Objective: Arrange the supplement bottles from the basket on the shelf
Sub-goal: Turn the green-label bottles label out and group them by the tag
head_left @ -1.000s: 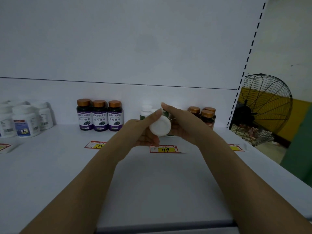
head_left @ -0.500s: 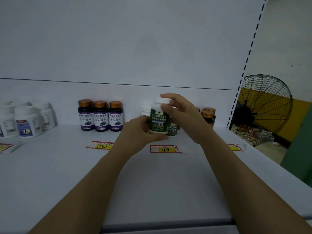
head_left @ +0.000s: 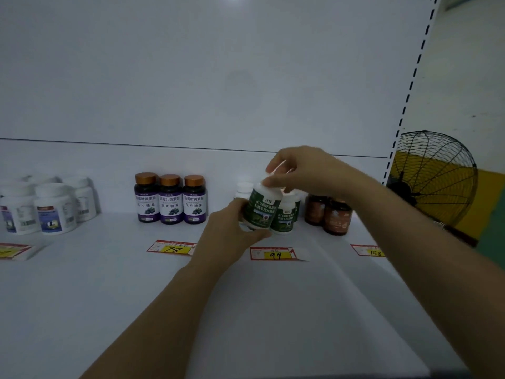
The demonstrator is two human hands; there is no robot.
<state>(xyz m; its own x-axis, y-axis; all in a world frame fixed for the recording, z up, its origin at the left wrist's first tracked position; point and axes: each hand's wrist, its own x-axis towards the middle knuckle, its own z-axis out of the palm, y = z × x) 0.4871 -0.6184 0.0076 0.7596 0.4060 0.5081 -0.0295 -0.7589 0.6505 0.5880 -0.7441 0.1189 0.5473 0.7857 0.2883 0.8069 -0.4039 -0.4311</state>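
Observation:
A green-labelled supplement bottle [head_left: 263, 210] with a white cap is held tilted just above the white shelf [head_left: 109, 283]. My left hand [head_left: 232, 233] grips its lower body from the left. My right hand [head_left: 303, 170] pinches its cap from above. Directly behind it stand two more green-labelled bottles: one [head_left: 287, 214] to its right, another [head_left: 243, 188] mostly hidden at the left. The basket is out of sight.
Three purple-labelled bottles with bronze caps [head_left: 170, 199] stand left of centre. White bottles [head_left: 54, 209] cluster at the far left, brown bottles [head_left: 332, 216] at the right. Price tags [head_left: 274, 254] lie along the shelf. A black floor fan [head_left: 434, 176] stands beyond the shelf's right upright.
The bottle went from lying with its cap toward me to label-forward. It now sits lower and tilted near the shelf, in front of the other green bottles. Both hands kept hold.

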